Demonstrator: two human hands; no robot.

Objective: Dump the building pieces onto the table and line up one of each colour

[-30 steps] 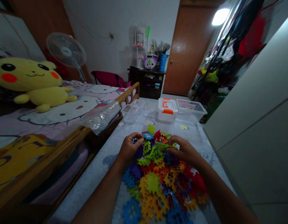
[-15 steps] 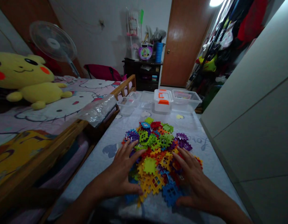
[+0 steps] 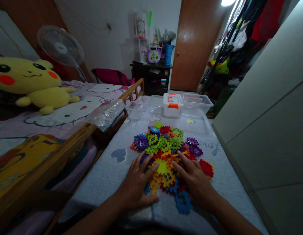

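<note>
On pale cloth (image 3: pixel 109 176), has left hand (image 3: pixel 136 182) and right hand (image 3: pixel 196 179) loosely spread, unclenched, over the near side of a heap of colourful toy pieces (image 3: pixel 163 142). Has drawn both closer together than half a second ago, baring more of a red piece (image 3: pixel 206 168) just outside right hand. Flanks a lime-green piece (image 3: pixel 162 167) on both sides, with most of the heap lying beyond

Home bedroom: bed (image 3: pixel 68 122), plush toy (image 3: pixel 47 97), fan (image 3: pixel 60 47).
</note>
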